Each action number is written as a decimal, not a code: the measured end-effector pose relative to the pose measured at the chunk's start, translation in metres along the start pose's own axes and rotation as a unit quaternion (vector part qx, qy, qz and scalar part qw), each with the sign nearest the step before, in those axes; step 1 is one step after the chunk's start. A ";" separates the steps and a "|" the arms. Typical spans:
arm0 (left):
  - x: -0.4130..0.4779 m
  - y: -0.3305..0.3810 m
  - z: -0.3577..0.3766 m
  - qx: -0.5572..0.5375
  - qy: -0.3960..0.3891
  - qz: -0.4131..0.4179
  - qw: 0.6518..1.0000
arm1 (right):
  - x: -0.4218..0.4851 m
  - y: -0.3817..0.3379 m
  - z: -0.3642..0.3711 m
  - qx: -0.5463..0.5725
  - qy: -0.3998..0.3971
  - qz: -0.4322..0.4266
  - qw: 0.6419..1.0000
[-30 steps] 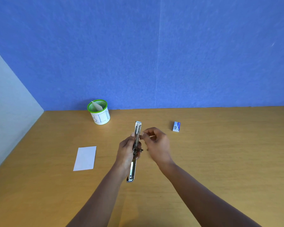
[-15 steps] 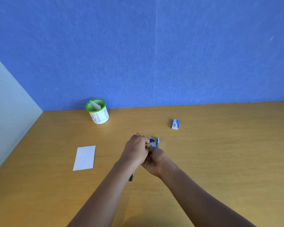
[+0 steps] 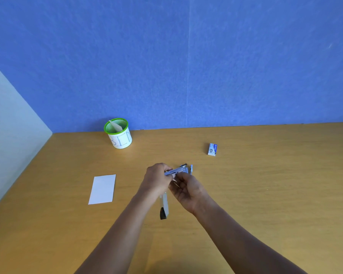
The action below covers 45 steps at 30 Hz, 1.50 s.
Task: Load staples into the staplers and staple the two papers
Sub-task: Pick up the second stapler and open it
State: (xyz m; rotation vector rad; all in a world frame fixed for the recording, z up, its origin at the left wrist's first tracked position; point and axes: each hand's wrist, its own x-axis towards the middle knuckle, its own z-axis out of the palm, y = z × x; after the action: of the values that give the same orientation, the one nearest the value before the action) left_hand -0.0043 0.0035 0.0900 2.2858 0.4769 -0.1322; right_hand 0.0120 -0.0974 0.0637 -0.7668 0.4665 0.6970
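Note:
Both hands hold a metal stapler [image 3: 177, 171] above the middle of the wooden desk. My left hand [image 3: 156, 179] grips its left part from above, fingers curled round it. My right hand [image 3: 187, 189] cups it from below, palm up, fingers curled under the body. One silver arm of the stapler with a black tip [image 3: 163, 207] hangs down below my left hand. A small blue-and-white staple box [image 3: 212, 149] lies to the upper right. A white paper [image 3: 103, 189] lies flat on the left.
A white cup with a green rim [image 3: 118, 133] stands at the back left by the blue wall, with a slip of paper in it. A pale side panel [image 3: 10, 123] bounds the desk [image 3: 265, 184] on the left.
The stapler went from held upright and unfolded to tipped sideways between both hands. My left hand moved over it and my right hand turned palm up beneath it.

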 end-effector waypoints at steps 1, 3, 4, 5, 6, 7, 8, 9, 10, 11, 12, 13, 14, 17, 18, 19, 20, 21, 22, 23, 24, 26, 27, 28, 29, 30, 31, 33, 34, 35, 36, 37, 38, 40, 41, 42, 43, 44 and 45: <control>0.000 -0.002 -0.001 -0.054 -0.012 -0.013 0.998 | 0.001 -0.001 -0.001 -0.004 -0.002 -0.007 1.000; 0.001 -0.007 -0.003 -0.156 -0.040 -0.040 0.986 | 0.002 -0.003 -0.003 -0.014 -0.005 -0.020 1.000; 0.000 -0.008 -0.004 -0.196 -0.052 -0.050 0.978 | 0.003 -0.004 -0.003 -0.020 -0.012 -0.028 0.999; 0.000 -0.010 -0.005 -0.227 -0.062 -0.056 0.970 | 0.003 -0.004 -0.004 -0.028 -0.022 -0.037 0.999; 0.000 -0.011 -0.005 -0.251 -0.070 -0.058 0.964 | 0.003 -0.005 -0.003 -0.040 -0.035 -0.046 0.998; 0.000 -0.012 -0.005 -0.269 -0.074 -0.059 0.958 | 0.003 -0.005 -0.002 -0.055 -0.046 -0.053 0.996; -0.001 -0.013 -0.004 -0.282 -0.075 -0.059 0.955 | 0.003 -0.006 -0.001 -0.074 -0.053 -0.056 0.994; -0.001 -0.013 -0.003 -0.287 -0.072 -0.058 0.954 | 0.002 -0.006 0.001 -0.094 -0.056 -0.053 0.993; -0.001 -0.014 -0.002 -0.288 -0.066 -0.057 0.954 | 0.002 -0.007 0.002 -0.114 -0.057 -0.045 0.991; 0.000 -0.014 -0.001 -0.289 -0.059 -0.056 0.954 | 0.001 -0.007 0.003 -0.132 -0.058 -0.036 0.989; 0.000 -0.015 -0.001 -0.290 -0.052 -0.057 0.954 | 0.001 -0.008 0.003 -0.146 -0.057 -0.025 0.987; 0.000 -0.015 0.000 -0.292 -0.046 -0.058 0.953 | 0.000 -0.008 0.003 -0.154 -0.055 -0.014 0.986; 0.001 -0.015 0.000 -0.294 -0.041 -0.059 0.953 | 0.000 -0.007 0.003 -0.158 -0.053 -0.004 0.986; 0.003 -0.014 0.001 -0.291 -0.020 -0.071 0.954 | -0.002 -0.002 0.002 -0.162 -0.058 0.007 0.985; 0.003 -0.014 0.001 -0.283 -0.015 -0.075 0.956 | -0.002 0.001 0.002 -0.162 -0.058 0.003 0.985; 0.003 -0.015 0.001 -0.272 -0.013 -0.078 0.959 | -0.002 0.003 0.002 -0.163 -0.056 -0.006 0.985; 0.002 -0.015 0.001 -0.258 -0.015 -0.080 0.963 | -0.002 0.006 0.002 -0.168 -0.055 -0.022 0.984; 0.002 -0.015 0.001 -0.243 -0.018 -0.083 0.966 | -0.001 0.008 0.002 -0.178 -0.055 -0.041 0.982; 0.001 -0.015 0.001 -0.225 -0.023 -0.084 0.970 | -0.001 0.011 0.002 -0.191 -0.057 -0.060 0.978; 0.001 -0.015 0.000 -0.204 -0.029 -0.086 0.975 | -0.001 0.013 0.002 -0.205 -0.060 -0.075 0.974; 0.000 -0.014 0.000 -0.183 -0.037 -0.086 0.979 | 0.000 0.016 0.001 -0.213 -0.064 -0.083 0.972; 0.001 -0.013 -0.003 -0.140 -0.052 -0.082 0.985 | -0.001 0.019 -0.001 -0.208 -0.074 -0.082 0.972; 0.001 -0.012 -0.004 -0.112 -0.062 -0.077 0.989 | -0.002 0.021 -0.002 -0.202 -0.078 -0.078 0.973; 0.001 -0.012 -0.005 -0.079 -0.076 -0.072 0.991 | -0.002 0.022 -0.004 -0.198 -0.080 -0.074 0.974; 0.001 -0.011 -0.007 -0.043 -0.092 -0.067 0.993 | -0.002 0.023 -0.006 -0.197 -0.081 -0.067 0.975; 0.001 -0.010 -0.008 -0.007 -0.109 -0.065 0.992 | -0.002 0.025 -0.007 -0.195 -0.083 -0.056 0.976; 0.000 -0.007 -0.008 0.027 -0.126 -0.065 0.990 | -0.003 0.026 -0.009 -0.189 -0.086 -0.044 0.977; 0.000 -0.004 -0.007 0.082 -0.157 -0.062 0.982 | -0.003 0.031 -0.012 -0.168 -0.087 -0.027 0.982; -0.001 -0.003 -0.005 0.105 -0.167 -0.059 0.979 | -0.003 0.033 -0.013 -0.157 -0.080 -0.023 0.984; -0.002 -0.002 -0.002 0.125 -0.168 -0.056 0.976 | -0.002 0.035 -0.015 -0.144 -0.069 -0.022 0.987; -0.003 -0.001 0.000 0.139 -0.164 -0.057 0.975 | -0.001 0.037 -0.016 -0.131 -0.059 -0.023 0.989; -0.003 -0.001 0.002 0.152 -0.157 -0.056 0.974 | 0.000 0.038 -0.018 -0.119 -0.051 -0.024 0.991; -0.004 -0.001 0.004 0.159 -0.153 -0.051 0.974 | 0.001 0.039 -0.019 -0.105 -0.047 -0.024 0.993; -0.005 -0.001 0.005 0.163 -0.150 -0.037 0.975 | 0.003 0.040 -0.021 -0.075 -0.040 -0.025 0.996; -0.006 -0.002 0.005 0.162 -0.148 -0.031 0.975 | 0.004 0.040 -0.023 -0.061 -0.036 -0.029 0.997; -0.007 -0.002 0.005 0.161 -0.147 -0.026 0.976 | 0.004 0.039 -0.024 -0.050 -0.032 -0.034 0.998; -0.008 -0.002 0.005 0.161 -0.147 -0.021 0.976 | 0.004 0.038 -0.025 -0.043 -0.028 -0.039 0.998; -0.008 -0.003 0.005 0.157 -0.146 -0.018 0.976 | 0.004 0.037 -0.026 -0.040 -0.023 -0.041 0.998; -0.009 -0.003 0.006 0.149 -0.144 -0.014 0.978 | 0.004 0.036 -0.026 -0.038 -0.017 -0.041 0.998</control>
State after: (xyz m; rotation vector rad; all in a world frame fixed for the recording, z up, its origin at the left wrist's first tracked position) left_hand -0.0135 -0.0016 0.0857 2.4961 0.3557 -0.5757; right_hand -0.0141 -0.0972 0.0277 -0.8397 0.3766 0.6523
